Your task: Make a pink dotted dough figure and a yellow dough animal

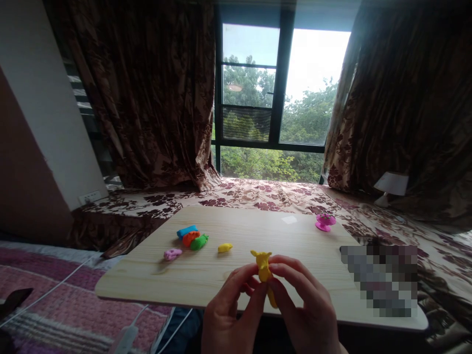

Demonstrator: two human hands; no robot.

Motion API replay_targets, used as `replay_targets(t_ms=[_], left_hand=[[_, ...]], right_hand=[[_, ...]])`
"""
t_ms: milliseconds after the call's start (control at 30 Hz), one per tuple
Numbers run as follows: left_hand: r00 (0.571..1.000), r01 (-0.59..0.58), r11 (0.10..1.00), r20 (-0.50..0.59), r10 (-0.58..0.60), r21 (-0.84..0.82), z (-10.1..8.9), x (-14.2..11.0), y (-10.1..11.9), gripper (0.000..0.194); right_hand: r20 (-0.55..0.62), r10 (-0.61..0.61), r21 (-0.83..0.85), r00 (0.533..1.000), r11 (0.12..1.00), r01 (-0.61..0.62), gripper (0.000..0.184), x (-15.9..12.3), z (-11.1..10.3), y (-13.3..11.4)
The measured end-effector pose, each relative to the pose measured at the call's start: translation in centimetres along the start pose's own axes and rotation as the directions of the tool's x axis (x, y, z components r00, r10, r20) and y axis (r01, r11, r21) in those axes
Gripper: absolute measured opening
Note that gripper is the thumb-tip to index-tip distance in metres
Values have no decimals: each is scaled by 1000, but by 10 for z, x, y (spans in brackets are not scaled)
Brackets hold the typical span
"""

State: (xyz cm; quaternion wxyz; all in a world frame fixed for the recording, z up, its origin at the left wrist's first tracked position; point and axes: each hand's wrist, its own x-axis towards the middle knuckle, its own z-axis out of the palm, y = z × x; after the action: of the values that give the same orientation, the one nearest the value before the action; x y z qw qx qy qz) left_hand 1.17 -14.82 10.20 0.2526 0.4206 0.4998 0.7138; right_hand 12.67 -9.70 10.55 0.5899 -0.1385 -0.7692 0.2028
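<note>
A small yellow modelling-clay figure (263,267) is held upright above the near edge of the table. Two pointed bits stick out sideways at its top, like ears, and a longer strip hangs below. My left hand (236,300) pinches it from the left with thumb and fingertips. From the right, my right hand (304,300) pinches it too, its thumb low on the figure. Beyond my hands lies a smaller yellow clay piece (224,248). Further left are blue (187,231), orange (191,239), green (199,242) and pale pink clay lumps (172,254).
On the pale wooden table (140,270), a bright pink clay piece on a flared base (325,222) stands at the back right. A white paper piece (289,220) lies nearby. The table's right side has a blurred-out patch (383,282). Behind are a patterned cloth, curtains, window and lamp (391,184).
</note>
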Motion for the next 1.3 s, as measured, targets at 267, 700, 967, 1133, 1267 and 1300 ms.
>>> replay_targets(t_ms=[267, 700, 967, 1133, 1267, 1300], left_hand=[[997, -74, 997, 16, 74, 35, -1, 0, 4, 17], [991, -131, 990, 40, 130, 41, -3, 0, 4, 17], [991, -134, 989, 7, 134, 62, -5, -1, 1, 20], [987, -161, 986, -15, 162, 30, -5, -2, -2, 24], [989, -136, 991, -53, 137, 16, -2, -3, -1, 24], [990, -120, 992, -65, 122, 26, -2, -3, 0, 25]], right_hand=[[108, -107, -105, 988, 987, 118, 49, 3, -6, -1], [158, -141, -152, 977, 975, 165, 55, 4, -9, -2], [10, 27, -17, 1000, 999, -27, 40, -2, 0, -2], [6, 139, 114, 990, 984, -139, 27, 3, -1, -8], [-6, 148, 149, 989, 978, -145, 32, 6, 0, -9], [-7, 150, 154, 989, 977, -147, 33, 6, 1, -9]])
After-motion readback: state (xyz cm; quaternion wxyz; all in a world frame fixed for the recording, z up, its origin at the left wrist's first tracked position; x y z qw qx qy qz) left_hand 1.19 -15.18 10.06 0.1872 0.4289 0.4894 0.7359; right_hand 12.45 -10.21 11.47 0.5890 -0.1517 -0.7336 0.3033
